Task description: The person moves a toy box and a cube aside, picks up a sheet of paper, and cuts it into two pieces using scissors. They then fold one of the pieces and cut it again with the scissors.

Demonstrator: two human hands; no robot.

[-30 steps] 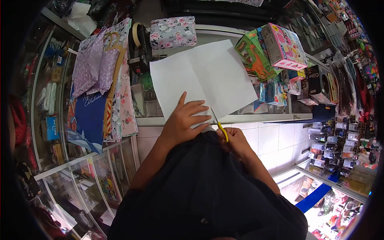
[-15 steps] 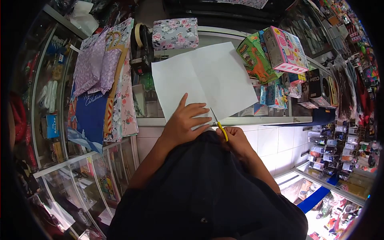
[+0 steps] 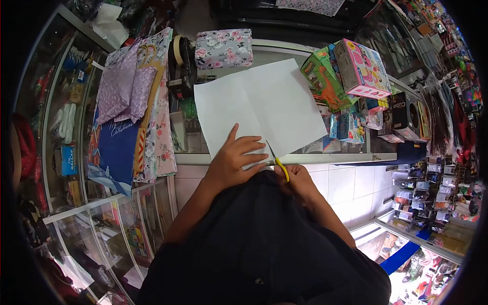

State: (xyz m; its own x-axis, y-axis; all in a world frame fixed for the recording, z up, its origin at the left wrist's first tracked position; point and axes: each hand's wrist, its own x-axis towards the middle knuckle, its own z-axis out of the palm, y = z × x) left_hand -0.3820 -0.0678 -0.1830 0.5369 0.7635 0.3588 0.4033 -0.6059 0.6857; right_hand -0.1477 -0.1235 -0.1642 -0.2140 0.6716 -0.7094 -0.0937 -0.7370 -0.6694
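Observation:
A large white sheet of paper (image 3: 274,101) lies on the glass counter, with a crease running down its middle. My left hand (image 3: 239,156) rests flat on the sheet's near left part, fingers spread. In my right hand (image 3: 297,182) is a pair of scissors (image 3: 281,168) with yellow handles. The dark blades point away from me and to the left, over the paper's near edge close to the crease. My left fingertips are just left of the blades.
A flower-patterned wrapped box (image 3: 223,48) and a tape dispenser (image 3: 179,61) sit behind the sheet. Gift bags and wrapping paper (image 3: 119,137) are stacked at left. Toy boxes (image 3: 363,68) stand at right. The counter's metal edge (image 3: 351,158) runs in front of me.
The whole view has shifted slightly, with the counter things a little lower in it. Both hands and the scissors keep nearly the same place at the paper's near edge.

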